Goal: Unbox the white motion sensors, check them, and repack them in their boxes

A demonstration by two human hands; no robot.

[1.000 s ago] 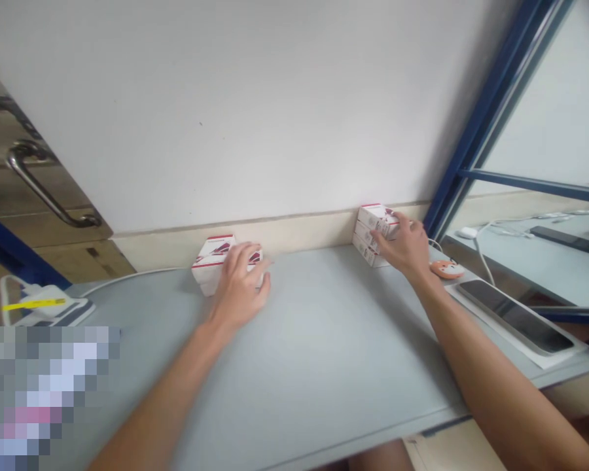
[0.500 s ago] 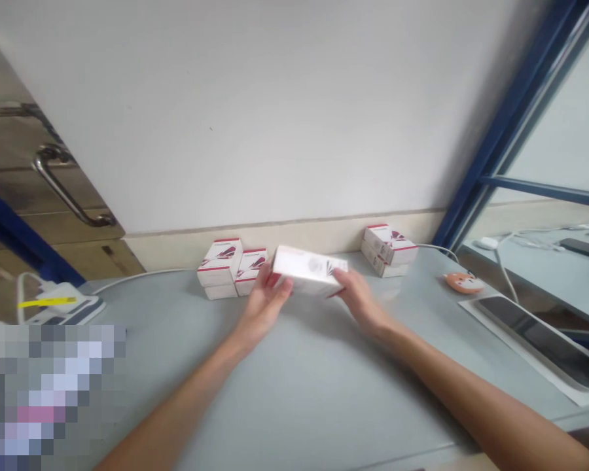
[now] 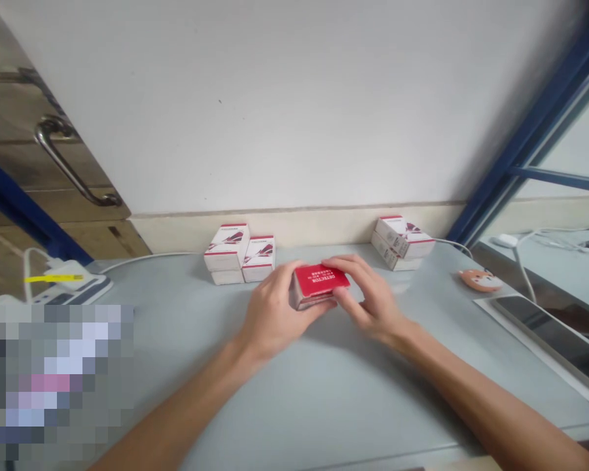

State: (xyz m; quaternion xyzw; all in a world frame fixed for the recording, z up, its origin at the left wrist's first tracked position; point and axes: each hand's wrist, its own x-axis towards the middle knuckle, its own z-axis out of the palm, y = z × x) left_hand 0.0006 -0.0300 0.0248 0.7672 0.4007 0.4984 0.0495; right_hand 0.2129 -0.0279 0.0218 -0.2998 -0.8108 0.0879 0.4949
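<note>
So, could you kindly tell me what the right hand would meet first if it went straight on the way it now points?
The right hand already touches it: the small box with the red DETECTOR face.

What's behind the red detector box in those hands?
Behind the red detector box, grey tabletop reaches the wall between the white left stack and white right stack. Left hand and right hand hide its ends.

The lower left is hidden by a pixelated patch (image 3: 56, 383). The small print on the red box (image 3: 321, 280) is too small to be read.
</note>
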